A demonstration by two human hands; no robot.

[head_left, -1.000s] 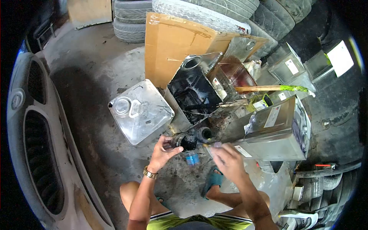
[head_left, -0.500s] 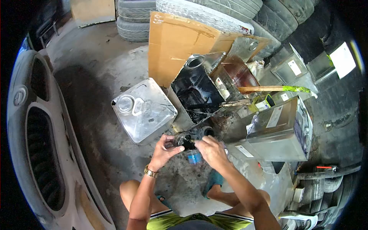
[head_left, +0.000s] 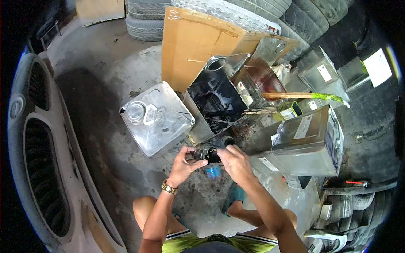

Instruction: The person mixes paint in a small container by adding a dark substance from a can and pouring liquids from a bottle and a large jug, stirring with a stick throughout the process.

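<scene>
A small clear container (head_left: 201, 153) with black liquid inside is gripped by my left hand (head_left: 185, 165), fingers and thumb wrapped round its left side. Over its right edge is my right hand (head_left: 234, 162), its fingers pinched together; what they hold is too small and hidden to make out. Just behind the hands stands another dark container (head_left: 228, 141), partly covered. A blue-labelled clear bottle piece (head_left: 213, 171) shows below the held container. Behind it all is an open metal can (head_left: 196, 116), black inside, with dark-coated sticks (head_left: 261, 111) across its edge.
A closed square tin (head_left: 162, 130) stands at the left of the open can. A large metal can (head_left: 295, 147) lies at the right. Cardboard (head_left: 198, 46) and tyres (head_left: 145, 27) are behind. A car bumper (head_left: 80, 185) lies along the left side.
My right hand has moved left from beside the container to its right edge. My left hand keeps its hold on the container, with only a slight shift.
</scene>
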